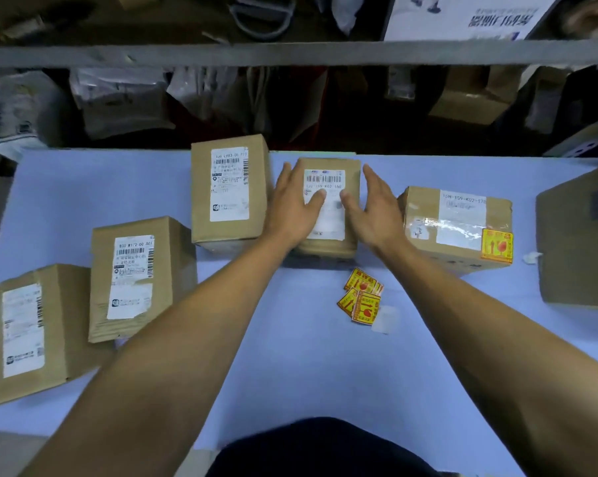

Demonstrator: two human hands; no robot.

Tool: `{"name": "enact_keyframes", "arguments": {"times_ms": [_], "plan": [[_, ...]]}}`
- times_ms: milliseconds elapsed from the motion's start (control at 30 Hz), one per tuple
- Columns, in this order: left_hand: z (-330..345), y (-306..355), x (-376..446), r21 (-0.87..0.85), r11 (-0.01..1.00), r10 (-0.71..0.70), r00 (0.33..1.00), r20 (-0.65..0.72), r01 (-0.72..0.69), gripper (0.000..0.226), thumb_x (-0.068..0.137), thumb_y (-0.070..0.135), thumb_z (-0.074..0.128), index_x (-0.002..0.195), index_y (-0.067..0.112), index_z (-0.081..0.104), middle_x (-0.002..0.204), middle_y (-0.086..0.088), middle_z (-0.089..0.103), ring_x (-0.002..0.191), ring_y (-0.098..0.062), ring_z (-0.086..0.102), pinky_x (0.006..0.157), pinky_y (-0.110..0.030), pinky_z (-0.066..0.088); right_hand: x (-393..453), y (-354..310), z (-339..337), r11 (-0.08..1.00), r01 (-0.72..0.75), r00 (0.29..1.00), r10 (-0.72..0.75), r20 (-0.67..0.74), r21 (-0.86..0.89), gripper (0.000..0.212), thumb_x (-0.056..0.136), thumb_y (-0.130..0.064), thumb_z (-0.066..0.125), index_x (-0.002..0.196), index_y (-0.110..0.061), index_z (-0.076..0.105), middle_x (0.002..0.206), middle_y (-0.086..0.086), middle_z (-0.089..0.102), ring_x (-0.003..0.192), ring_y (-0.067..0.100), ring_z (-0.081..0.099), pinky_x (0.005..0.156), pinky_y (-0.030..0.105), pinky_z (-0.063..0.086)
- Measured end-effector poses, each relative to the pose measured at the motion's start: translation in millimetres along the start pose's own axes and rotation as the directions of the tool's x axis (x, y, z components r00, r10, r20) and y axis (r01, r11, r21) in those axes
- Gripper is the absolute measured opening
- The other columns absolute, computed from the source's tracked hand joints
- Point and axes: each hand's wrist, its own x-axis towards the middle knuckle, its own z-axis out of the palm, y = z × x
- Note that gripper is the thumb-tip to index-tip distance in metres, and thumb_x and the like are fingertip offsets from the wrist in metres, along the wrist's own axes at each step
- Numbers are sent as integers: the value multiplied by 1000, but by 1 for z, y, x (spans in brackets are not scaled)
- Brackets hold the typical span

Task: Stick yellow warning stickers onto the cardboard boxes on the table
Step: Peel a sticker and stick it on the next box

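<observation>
Now I have my left hand [295, 204] and right hand [373, 210] spread, flanking the small box [328, 204] at upper centre; stickers [361, 297] lie just below. Dragging it could scatter them.

Both hands flanking middle box [328, 201], 6 boxes, loose stickers [361, 296]

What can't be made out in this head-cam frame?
- Small brown cardboard box between the hands: left hand and right hand cover its sides and part of its white label, so a sticker there can't be ruled out.
- Large brown box, far right: cut off by the frame edge.
- Loose yellow warning stickers: print too small; overlap hides the count.
- Dark shelf contents behind: too dim and blurred.
</observation>
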Motion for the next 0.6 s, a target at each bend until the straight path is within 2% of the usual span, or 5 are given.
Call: {"name": "enact_keyframes", "arguments": {"times_ms": [167, 233, 333, 533, 600], "plan": [[20, -13, 19, -302, 919, -259, 966, 26, 254, 72, 96, 41, 56, 156, 22, 22, 158, -3, 36, 145, -22, 34, 117, -41, 31, 15, 10, 21, 923, -233, 972, 209, 110, 307, 73, 98, -52, 48, 158, -27, 16, 161, 3, 32, 147, 24, 33, 118, 45, 33], [26, -18, 19, -306, 920, -239, 969, 59, 245, 63, 97, 42, 54, 153, 24, 31, 145, 1, 54, 131, -20, 51, 107, -36, 43, 17, 17, 28, 887, -266, 962, 219, 163, 376, 64, 97, -54, 46, 155, -32, 28, 152, -4, 47, 135, 16, 50, 111, 43, 43], [30, -21, 17, -331, 914, -219, 972, 81, 234, 63, 99, 42, 51, 155, 28, 25, 134, 12, 58, 114, -7, 56, 97, -25, 44, 18, 19, 34, 875, -249, 966, 192, 174, 416, 43, 104, -44, 39, 145, -32, 43, 127, -13, 60, 103, 0, 60, 93, 23, 47], [28, -16, 13, -427, 862, -255, 962, 99, 273, 64, 90, 44, 51, 150, 28, 34, 131, 6, 64, 115, -15, 63, 101, -40, 51, 10, 7, 32, 861, -250, 966, 191, 172, 444, 44, 106, -40, 35, 148, -32, 38, 128, -11, 59, 102, 6, 57, 77, 12, 40], [26, -14, 4, -446, 850, -271, 959, 86, 280, 67, 85, 46, 49, 148, 28, 36, 130, 5, 64, 114, -16, 63, 101, -42, 51, 0, 3, 29, 858, -235, 970, 177, 167, 457, 45, 105, -38, 37, 150, -31, 37, 126, -12, 57, 105, 7, 57, 80, 14, 41]]}}
